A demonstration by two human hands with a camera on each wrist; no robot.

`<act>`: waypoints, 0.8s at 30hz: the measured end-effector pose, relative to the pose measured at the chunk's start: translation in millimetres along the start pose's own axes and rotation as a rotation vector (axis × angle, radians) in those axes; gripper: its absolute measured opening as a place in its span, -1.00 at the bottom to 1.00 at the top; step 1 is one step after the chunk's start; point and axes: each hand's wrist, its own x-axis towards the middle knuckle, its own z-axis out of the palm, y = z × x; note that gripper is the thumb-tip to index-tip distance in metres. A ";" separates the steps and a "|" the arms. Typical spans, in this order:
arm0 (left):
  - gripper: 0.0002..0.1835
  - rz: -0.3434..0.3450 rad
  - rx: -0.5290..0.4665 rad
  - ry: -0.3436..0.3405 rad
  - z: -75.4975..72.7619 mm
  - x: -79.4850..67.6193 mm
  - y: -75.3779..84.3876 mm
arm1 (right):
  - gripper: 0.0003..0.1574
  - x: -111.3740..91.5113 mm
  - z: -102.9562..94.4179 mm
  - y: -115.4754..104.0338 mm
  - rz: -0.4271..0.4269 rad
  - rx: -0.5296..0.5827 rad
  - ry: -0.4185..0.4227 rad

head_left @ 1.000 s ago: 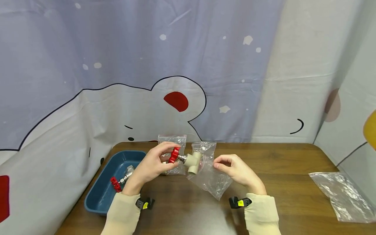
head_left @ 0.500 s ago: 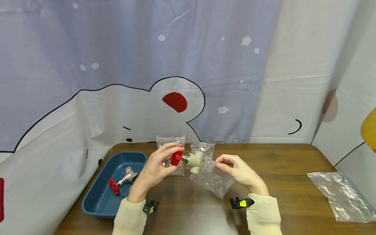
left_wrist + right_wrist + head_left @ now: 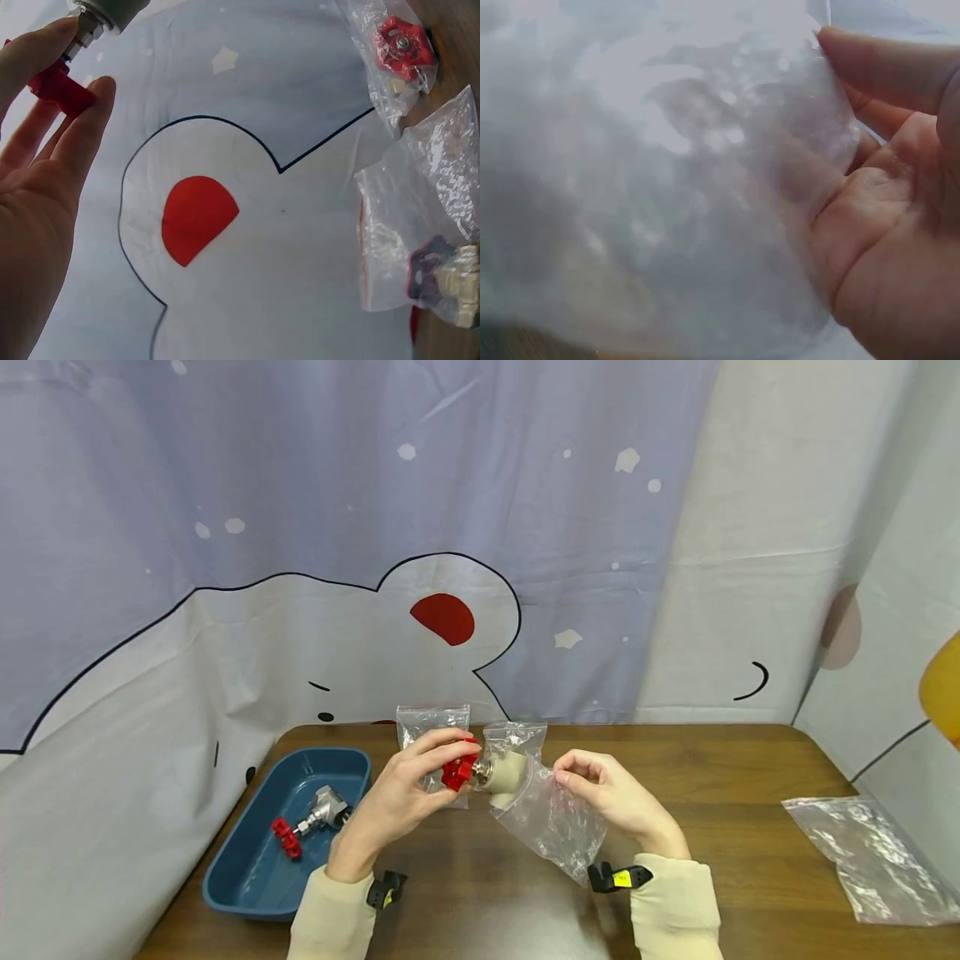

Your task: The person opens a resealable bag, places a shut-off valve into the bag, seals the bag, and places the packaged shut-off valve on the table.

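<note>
My left hand grips the red handwheel of a valve, whose beige tee-shaped body points right. In the left wrist view, the left thumb and fingers close on the red handwheel. Between thumb and fingertips, my right hand pinches a clear plastic bag. The bag's upper left edge overlaps part of the beige body; how far the body sits inside is hard to tell. Blurred film of that bag fills most of the right wrist view.
A blue tray at the left holds a metal valve with a red handwheel. Behind the hands lie bagged valves, one with a red handwheel, another with a dark handwheel. Another clear bag lies far right.
My left hand has moved right with the valve, bringing its beige body against the bag's edge. The right hand has shifted slightly right, still pinching the bag.
</note>
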 end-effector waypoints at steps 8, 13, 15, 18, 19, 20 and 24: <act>-0.42 -0.093 -0.088 -0.074 -3.9 -4.1 -3.4 | -0.86 2.1 4.7 -2.5 0.030 0.067 0.002; -0.44 -0.082 -0.120 -0.067 6.6 -1.1 -9.4 | -0.86 0.3 2.1 -1.6 0.036 0.058 -0.021; -0.43 -0.093 -0.149 -0.069 9.6 -0.5 -10.3 | -0.87 -0.6 0.8 -1.5 0.049 0.054 -0.041; -0.42 -0.109 -0.186 -0.075 11.5 -0.3 -9.5 | -0.80 -1.4 -0.5 -2.6 0.079 0.062 -0.081; -0.42 -0.113 -0.190 -0.076 11.9 -0.2 -9.0 | -0.75 -1.6 -0.7 -3.0 0.086 0.062 -0.095; -0.41 -0.118 -0.194 -0.077 12.2 -0.1 -8.3 | -0.69 -1.5 -0.5 -3.6 0.092 0.061 -0.106; -0.42 -0.126 -0.207 -0.092 14.4 0.2 -6.9 | -0.51 1.5 4.3 -4.6 0.101 0.067 -0.147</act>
